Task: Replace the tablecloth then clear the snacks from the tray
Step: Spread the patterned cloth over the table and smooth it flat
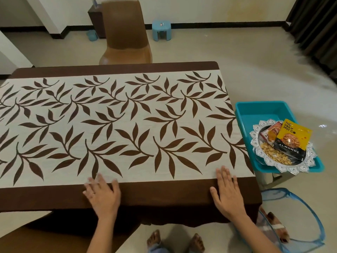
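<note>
Head view.

- Cloth: a cream tablecloth with brown leaf print and a wide brown border (127,115) lies flat over the whole table. The near edge hangs over the side. The table top beneath is hidden.
- Judged progress: the cloth swap looks all but done, with only smoothing left.
- A crumpled brown-and-white fabric (275,225) sits in a blue mesh basket (310,216) on the floor at right. It may be the old cloth, but I cannot confirm that.
- Snacks not yet cleared. A round silver tray with a scalloped rim (284,168) rests across the near part of a teal plastic tub (255,110), just beside the table's right end.
- On the tray are a yellow-and-black almonds packet (291,141), a red packet (271,131) partly under it, and loose yellow snack pieces (273,155).
- Left hand (102,194): palm down on the brown border, fingers straight and spread, tips reaching the cream panel. It holds nothing and is somewhat blurred.
- Right hand (228,192): flat on the border near the right corner, fingers straight and close together. It presses the cloth and grasps nothing.
- Both hands are well apart from the tray.
</note>
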